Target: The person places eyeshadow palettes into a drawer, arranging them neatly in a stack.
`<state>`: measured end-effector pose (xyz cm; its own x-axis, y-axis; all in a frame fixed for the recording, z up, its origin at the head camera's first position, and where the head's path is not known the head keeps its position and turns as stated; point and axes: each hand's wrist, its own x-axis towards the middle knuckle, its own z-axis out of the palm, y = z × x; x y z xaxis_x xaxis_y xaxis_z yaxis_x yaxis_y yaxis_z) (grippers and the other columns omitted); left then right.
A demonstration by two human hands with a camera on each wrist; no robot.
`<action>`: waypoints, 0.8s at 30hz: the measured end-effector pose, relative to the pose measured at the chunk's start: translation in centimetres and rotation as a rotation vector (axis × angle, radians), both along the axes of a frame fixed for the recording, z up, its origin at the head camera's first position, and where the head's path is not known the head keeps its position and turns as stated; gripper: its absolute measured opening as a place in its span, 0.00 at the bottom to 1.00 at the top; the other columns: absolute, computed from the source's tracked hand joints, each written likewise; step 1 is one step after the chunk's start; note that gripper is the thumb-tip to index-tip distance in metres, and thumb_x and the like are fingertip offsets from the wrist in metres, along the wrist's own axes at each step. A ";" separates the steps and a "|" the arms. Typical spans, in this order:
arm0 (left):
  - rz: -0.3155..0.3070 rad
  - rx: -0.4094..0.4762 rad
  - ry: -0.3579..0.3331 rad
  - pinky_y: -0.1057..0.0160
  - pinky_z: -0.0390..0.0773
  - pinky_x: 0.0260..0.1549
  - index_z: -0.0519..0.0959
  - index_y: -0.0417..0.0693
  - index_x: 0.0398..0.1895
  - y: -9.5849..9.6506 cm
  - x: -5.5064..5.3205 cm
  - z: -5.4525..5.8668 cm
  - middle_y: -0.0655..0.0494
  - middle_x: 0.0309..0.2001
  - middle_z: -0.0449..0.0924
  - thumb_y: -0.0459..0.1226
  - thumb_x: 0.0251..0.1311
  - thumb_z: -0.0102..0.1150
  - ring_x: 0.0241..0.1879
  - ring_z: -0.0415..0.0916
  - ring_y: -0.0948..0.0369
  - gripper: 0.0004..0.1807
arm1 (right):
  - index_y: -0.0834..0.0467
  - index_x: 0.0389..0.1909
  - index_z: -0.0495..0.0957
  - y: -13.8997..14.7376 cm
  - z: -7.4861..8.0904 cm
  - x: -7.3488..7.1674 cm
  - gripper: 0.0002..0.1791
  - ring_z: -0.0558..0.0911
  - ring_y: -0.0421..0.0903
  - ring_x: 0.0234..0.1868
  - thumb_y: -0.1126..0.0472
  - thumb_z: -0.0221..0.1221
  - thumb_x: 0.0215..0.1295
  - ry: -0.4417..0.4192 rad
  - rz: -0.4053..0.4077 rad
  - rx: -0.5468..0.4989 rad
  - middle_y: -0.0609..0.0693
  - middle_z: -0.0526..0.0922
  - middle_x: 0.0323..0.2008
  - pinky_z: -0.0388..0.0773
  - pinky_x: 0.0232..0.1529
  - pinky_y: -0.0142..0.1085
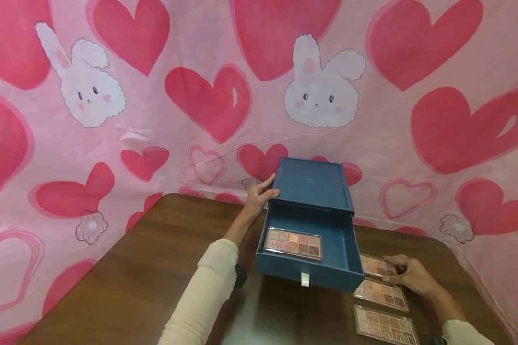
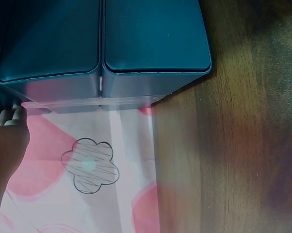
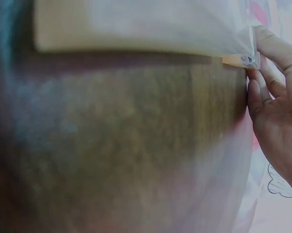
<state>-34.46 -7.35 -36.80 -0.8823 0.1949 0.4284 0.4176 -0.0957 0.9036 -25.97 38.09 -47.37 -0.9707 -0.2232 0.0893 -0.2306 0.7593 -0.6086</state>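
The left arm reaches forward and up across the table, and the left hand grips the left edge of the blue box, thumb on the top and fingers along the side. The right arm comes in from the lower right, its forearm slanting up and left. The right hand pinches the right end of the far palette between thumb and fingers, the gap between them only as wide as the palette needs; the right wrist view shows the thumb and fingers on opposite sides of a clear edge.

The box's drawer is pulled out toward the person, a white tab on its front. One palette lies inside, at the drawer's left. Right of the drawer, the middle palette and the near palette lie on the table, one below the other.
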 end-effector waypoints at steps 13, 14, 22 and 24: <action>0.012 0.006 0.017 0.74 0.75 0.55 0.64 0.38 0.75 0.0 0.0 0.0 0.30 0.67 0.73 0.37 0.59 0.54 0.49 0.77 0.68 0.37 | 0.73 0.60 0.77 0.0 0.4 0.3 0.33 0.71 0.32 0.40 0.60 0.73 0.55 -0.041 -0.037 -0.060 0.66 0.82 0.52 0.74 0.39 0.26; 0.009 0.007 0.014 0.73 0.75 0.55 0.64 0.38 0.75 0.0 0.0 0.0 0.30 0.67 0.73 0.37 0.60 0.54 0.49 0.77 0.68 0.37 | 0.73 0.60 0.77 0.1 0.4 0.4 0.33 0.71 0.33 0.41 0.60 0.72 0.56 -0.041 -0.041 -0.060 0.66 0.82 0.52 0.74 0.39 0.26; 0.007 0.020 0.002 0.73 0.75 0.55 0.64 0.39 0.75 0.0 0.1 0.1 0.31 0.66 0.74 0.36 0.60 0.54 0.48 0.77 0.69 0.37 | 0.73 0.58 0.78 0.3 0.8 1.3 0.32 0.70 0.31 0.37 0.60 0.72 0.55 0.009 -0.078 -0.093 0.45 0.81 0.39 0.72 0.36 0.28; 0.008 0.021 0.003 0.73 0.75 0.56 0.64 0.38 0.75 0.0 0.2 0.1 0.33 0.68 0.73 0.36 0.60 0.54 0.49 0.77 0.68 0.36 | 0.73 0.57 0.79 0.3 0.9 1.5 0.31 0.70 0.31 0.35 0.60 0.72 0.55 0.036 -0.087 -0.103 0.41 0.79 0.35 0.71 0.34 0.29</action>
